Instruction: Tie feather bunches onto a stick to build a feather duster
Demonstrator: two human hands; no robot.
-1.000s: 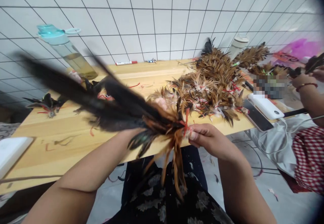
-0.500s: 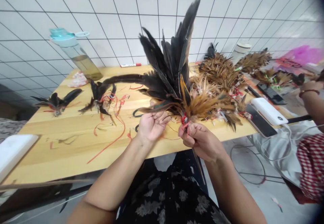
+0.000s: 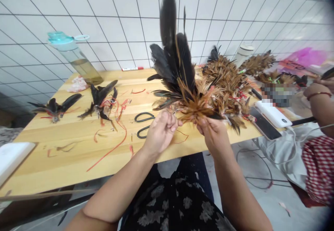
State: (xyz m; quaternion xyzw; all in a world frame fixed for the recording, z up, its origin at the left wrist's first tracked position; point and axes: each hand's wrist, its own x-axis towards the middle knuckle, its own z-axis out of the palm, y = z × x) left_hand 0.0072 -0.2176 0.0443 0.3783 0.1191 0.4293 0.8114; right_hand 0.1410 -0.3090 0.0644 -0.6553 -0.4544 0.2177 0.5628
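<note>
My right hand (image 3: pixel 216 133) is closed round the lower part of a feather bundle (image 3: pixel 177 60), its long black feathers pointing up and shorter brown ones fanning out at the base. My left hand (image 3: pixel 162 130) is curled in a pinch at the bundle's lower left edge; what lies between its fingertips is too small to make out. Black scissor handles (image 3: pixel 144 117) show on the table just left of that hand, the blades hidden. Behind the bundle lies a pile of brown feather bunches (image 3: pixel 225 74). Red string (image 3: pixel 120 126) is strewn to the left.
Two small black feather bunches (image 3: pixel 56 107) lie at the left of the wooden table (image 3: pixel 68 161). A water bottle (image 3: pixel 80 62), a marker (image 3: pixel 132 69) and a white power bank (image 3: pixel 273 114) stand or lie around. Another person's hand (image 3: pixel 317 91) is at the far right.
The bundle has tilted, showing its brown feathers in front and covering the red tie. My left hand has gone from spread to curled. My right hand has shifted right, and the scissor handles show more.
</note>
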